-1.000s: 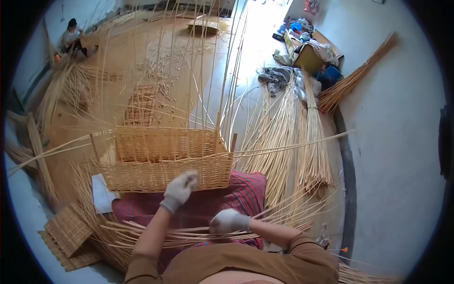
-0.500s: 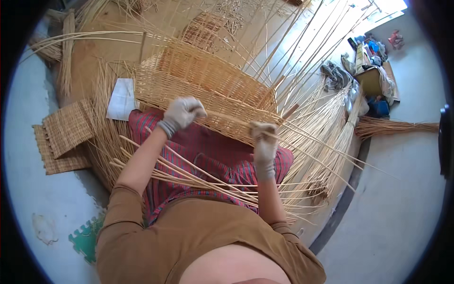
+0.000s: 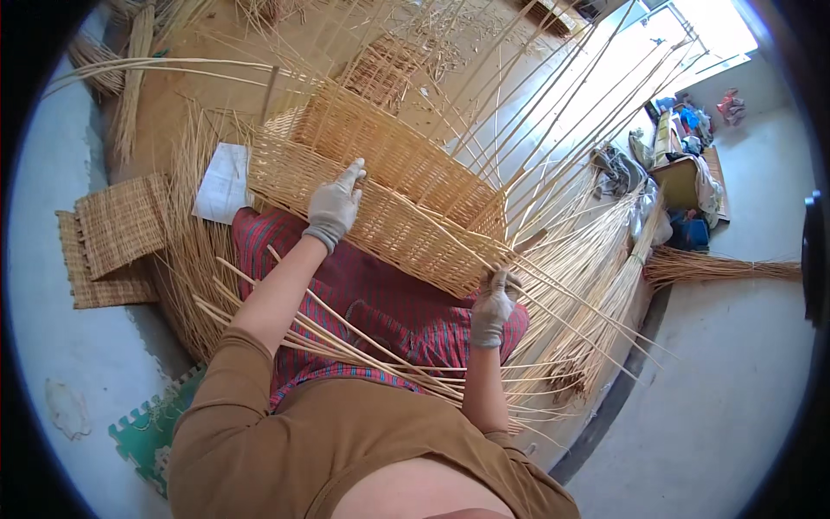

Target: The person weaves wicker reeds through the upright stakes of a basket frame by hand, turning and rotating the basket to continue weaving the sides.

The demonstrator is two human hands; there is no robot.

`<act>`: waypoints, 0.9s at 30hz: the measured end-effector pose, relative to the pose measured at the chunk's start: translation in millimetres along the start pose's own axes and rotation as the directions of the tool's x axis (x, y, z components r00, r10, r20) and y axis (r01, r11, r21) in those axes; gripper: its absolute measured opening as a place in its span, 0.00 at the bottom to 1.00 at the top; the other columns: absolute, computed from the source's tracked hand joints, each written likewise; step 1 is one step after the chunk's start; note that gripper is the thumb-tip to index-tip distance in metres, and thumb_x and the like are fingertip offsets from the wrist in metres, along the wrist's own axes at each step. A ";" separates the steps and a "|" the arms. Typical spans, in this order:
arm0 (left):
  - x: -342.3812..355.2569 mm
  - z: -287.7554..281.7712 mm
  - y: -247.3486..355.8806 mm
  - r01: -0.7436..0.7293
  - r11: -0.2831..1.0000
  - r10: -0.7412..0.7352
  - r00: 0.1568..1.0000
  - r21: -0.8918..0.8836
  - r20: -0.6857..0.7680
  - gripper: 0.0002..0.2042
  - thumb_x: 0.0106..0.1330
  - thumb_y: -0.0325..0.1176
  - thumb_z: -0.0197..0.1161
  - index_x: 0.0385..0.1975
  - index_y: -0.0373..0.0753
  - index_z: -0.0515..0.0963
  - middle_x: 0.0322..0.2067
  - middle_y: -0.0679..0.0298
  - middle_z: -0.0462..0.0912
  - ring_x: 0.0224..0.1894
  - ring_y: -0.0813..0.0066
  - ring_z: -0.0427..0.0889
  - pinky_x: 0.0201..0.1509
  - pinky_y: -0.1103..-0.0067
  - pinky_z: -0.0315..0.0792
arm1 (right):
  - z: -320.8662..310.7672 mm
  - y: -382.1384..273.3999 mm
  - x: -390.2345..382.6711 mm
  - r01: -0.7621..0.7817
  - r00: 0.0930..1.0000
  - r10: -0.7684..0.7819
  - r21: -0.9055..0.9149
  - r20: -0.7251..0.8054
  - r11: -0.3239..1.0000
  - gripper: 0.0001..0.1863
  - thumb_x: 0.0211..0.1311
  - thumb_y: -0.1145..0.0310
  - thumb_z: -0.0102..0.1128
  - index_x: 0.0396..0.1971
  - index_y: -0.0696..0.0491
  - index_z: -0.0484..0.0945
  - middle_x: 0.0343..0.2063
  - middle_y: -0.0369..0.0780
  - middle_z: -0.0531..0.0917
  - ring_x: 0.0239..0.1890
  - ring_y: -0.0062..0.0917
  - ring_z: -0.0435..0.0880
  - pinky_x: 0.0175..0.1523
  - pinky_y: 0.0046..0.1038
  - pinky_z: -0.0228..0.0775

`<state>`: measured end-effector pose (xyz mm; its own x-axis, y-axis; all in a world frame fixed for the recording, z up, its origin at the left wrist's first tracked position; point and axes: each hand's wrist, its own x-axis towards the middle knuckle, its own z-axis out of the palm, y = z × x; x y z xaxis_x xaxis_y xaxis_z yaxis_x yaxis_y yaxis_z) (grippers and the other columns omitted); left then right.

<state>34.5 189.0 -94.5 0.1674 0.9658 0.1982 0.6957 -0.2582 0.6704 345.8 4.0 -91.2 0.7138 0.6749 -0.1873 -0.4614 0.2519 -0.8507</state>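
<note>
A long, boxy wicker basket (image 3: 389, 227) of pale woven rods rests across my lap, over a red and blue striped cloth (image 3: 389, 303). My left hand (image 3: 334, 208), in a whitish work glove, is at the near rim with its fingers closed over the edge. At the basket's near right corner, my gloved right hand (image 3: 493, 307) curls its fingers against the weave, just below where loose rods (image 3: 588, 320) stick out to the right. Those fingertips are partly hidden. More peeled rods (image 3: 346, 337) lie across my lap under my forearms.
Tall rods (image 3: 562, 95) rise from the basket's far right. Bundled pale rods (image 3: 596, 268) lie to the right, beside a brown bundle (image 3: 726, 266). Woven panels (image 3: 121, 225) and a white sheet (image 3: 222, 183) are on the left. Another woven piece (image 3: 380, 71) lies behind the basket.
My left hand has shifted slightly to the right along the rim, its fingers now pointing away from me. My right hand has moved down and right to the lower corner. The basket appears tilted slightly more.
</note>
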 end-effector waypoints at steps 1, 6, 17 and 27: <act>1.9 0.8 0.6 -0.003 1.000 0.003 1.000 0.004 0.001 0.32 0.66 0.28 0.62 0.71 0.53 0.64 0.55 0.66 0.84 0.48 0.58 0.85 0.51 0.67 0.78 | -1.2 1.1 1.8 0.000 1.000 0.000 0.005 -0.002 1.000 0.04 0.72 0.73 0.60 0.41 0.50 0.75 0.42 0.41 0.85 0.45 0.27 0.86 0.47 0.26 0.85; 10.3 -8.9 6.2 0.120 0.988 -0.111 0.989 -0.097 0.094 0.23 0.68 0.28 0.61 0.64 0.46 0.73 0.51 0.62 0.86 0.52 0.61 0.85 0.55 0.70 0.79 | -7.6 -5.9 9.7 0.069 0.995 -0.074 0.074 0.071 0.995 0.04 0.71 0.74 0.60 0.42 0.51 0.75 0.42 0.42 0.85 0.45 0.27 0.86 0.49 0.28 0.85; 41.6 6.7 62.9 0.054 0.991 -0.024 0.973 -0.126 0.230 0.18 0.73 0.47 0.59 0.51 0.40 0.79 0.34 0.55 0.88 0.29 0.60 0.88 0.38 0.68 0.81 | -1.1 1.6 51.9 -0.060 0.977 0.096 -0.186 0.192 0.981 0.05 0.71 0.74 0.61 0.42 0.51 0.76 0.40 0.38 0.85 0.40 0.26 0.86 0.45 0.27 0.84; 43.0 39.5 31.4 0.350 0.874 -0.098 0.807 -0.337 0.583 0.10 0.72 0.40 0.65 0.44 0.41 0.78 0.35 0.63 0.85 0.31 0.72 0.89 0.30 0.78 0.81 | 80.9 -18.8 49.4 0.451 0.892 -0.373 -0.513 0.254 0.730 0.10 0.68 0.75 0.65 0.43 0.54 0.73 0.35 0.39 0.82 0.40 0.21 0.84 0.46 0.22 0.80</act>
